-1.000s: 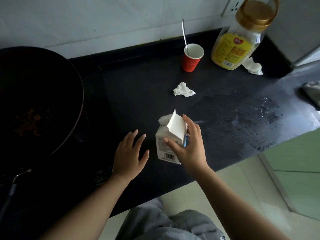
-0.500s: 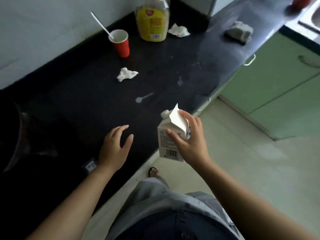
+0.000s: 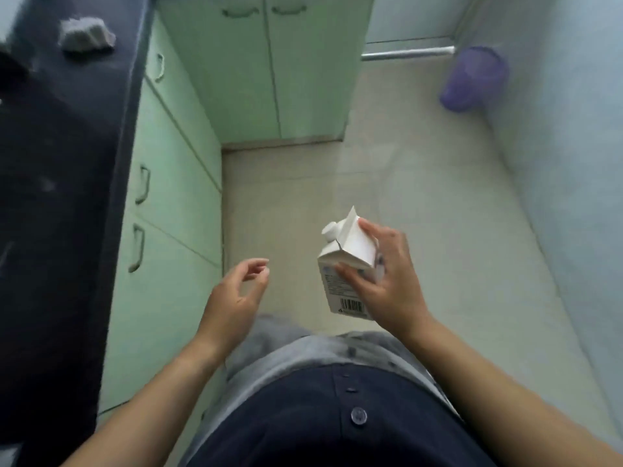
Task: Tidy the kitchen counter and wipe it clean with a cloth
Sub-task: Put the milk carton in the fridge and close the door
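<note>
small white gable-top carton with a white screw cap (image 3: 347, 264): gripped in the right hand (image 3: 391, 281), upright, above the pale tiled floor (image 3: 421, 203). left hand (image 3: 236, 294): empty, fingers loosely curled. crumpled grey cloth (image 3: 86, 33): on the black counter (image 3: 60, 163), well apart.

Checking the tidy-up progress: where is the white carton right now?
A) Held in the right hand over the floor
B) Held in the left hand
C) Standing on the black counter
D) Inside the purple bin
A: the right hand grips the white carton above the tiled floor, clear of the black counter; the left hand is empty.
</note>
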`<state>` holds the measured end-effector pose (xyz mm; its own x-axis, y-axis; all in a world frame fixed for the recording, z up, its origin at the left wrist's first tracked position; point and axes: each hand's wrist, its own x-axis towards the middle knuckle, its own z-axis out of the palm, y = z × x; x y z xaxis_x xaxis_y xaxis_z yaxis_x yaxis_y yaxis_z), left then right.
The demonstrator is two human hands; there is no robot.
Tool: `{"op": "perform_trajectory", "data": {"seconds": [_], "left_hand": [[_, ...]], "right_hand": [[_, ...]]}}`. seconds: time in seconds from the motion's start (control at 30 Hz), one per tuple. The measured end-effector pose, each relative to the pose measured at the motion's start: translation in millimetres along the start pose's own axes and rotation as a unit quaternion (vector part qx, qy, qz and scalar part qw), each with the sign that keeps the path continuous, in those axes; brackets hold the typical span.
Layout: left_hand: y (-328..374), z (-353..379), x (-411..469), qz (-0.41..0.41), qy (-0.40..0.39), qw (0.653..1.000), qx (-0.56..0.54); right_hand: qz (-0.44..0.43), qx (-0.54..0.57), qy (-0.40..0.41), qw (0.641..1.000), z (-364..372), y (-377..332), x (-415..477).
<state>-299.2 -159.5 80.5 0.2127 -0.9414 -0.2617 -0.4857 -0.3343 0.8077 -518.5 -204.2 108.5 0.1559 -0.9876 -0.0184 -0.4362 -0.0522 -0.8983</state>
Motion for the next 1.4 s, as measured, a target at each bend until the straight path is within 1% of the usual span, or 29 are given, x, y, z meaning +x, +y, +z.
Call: {"op": "perform_trajectory", "data": {"seconds": [0.1, 0.2, 0.33, 0.43, 0.57, 0.67, 0.8, 0.87, 0.93, 1.0, 1.1, 1.2, 1.27, 1.33, 1.4], "left_hand": [[48.6, 61.8, 1.9, 0.027, -0.085, 0.995, -0.048], [89.4, 115.3, -9.2, 0.047, -0.176, 0.980, -0.079], [115.5, 163.5, -20.7, 0.093, -0.302, 0.948, -0.025], [136.4, 198.6, -22.7, 0.120, -0.376, 0.919, 0.015], [171.4, 255.1, -23.3, 0.150, -0.458, 0.874, 0.063], [198.6, 296.7, -16.3, 0.165, -0.508, 0.842, 0.075], [244.6, 365.1, -7.9, 0.189, -0.599, 0.768, 0.125], [268.4, 396.7, -8.4, 0.222, -0.628, 0.733, 0.137], [288.5, 427.2, -14.1, 0.250, -0.647, 0.705, 0.148], [303.1, 453.6, -24.4, 0.259, -0.669, 0.678, 0.157], [318.9, 483.7, -49.2, 0.280, -0.700, 0.633, 0.177], [332.8, 510.1, -81.1, 0.307, -0.724, 0.588, 0.188], [339.1, 526.1, -99.2, 0.315, -0.734, 0.570, 0.191], [345.0, 547.7, -121.6, 0.324, -0.738, 0.558, 0.197], [349.7, 569.0, -144.2, 0.345, -0.738, 0.545, 0.198]], "right_hand": [[0.054, -0.015, 0.094, 0.994, -62.9, 25.2, -45.0], [0.116, -0.010, 0.213, 0.970, -107.5, 46.1, -98.9], [0.196, 0.030, 0.375, 0.905, -129.1, 63.7, -165.0], [0.241, 0.054, 0.452, 0.857, -138.9, 74.6, -197.1], [0.293, 0.046, 0.529, 0.795, -158.9, 90.8, -220.6], [0.320, 0.037, 0.571, 0.755, -177.8, 100.5, -225.2], [0.352, 0.004, 0.636, 0.687, -209.5, 111.4, -224.2], [0.357, -0.009, 0.662, 0.658, -226.3, 115.7, -220.4], [0.362, -0.023, 0.687, 0.630, -242.2, 120.8, -220.8], [0.367, -0.029, 0.714, 0.595, -253.7, 123.6, -227.2], [0.374, -0.022, 0.755, 0.539, -263.4, 124.3, -244.0], [0.381, -0.026, 0.781, 0.494, -271.7, 127.2, -265.7], [0.391, -0.025, 0.788, 0.475, -278.0, 132.4, -279.2], [0.396, -0.009, 0.803, 0.446, -288.3, 140.1, -298.5], [0.390, -0.001, 0.817, 0.425, -302.6, 148.4, -321.1]]}}
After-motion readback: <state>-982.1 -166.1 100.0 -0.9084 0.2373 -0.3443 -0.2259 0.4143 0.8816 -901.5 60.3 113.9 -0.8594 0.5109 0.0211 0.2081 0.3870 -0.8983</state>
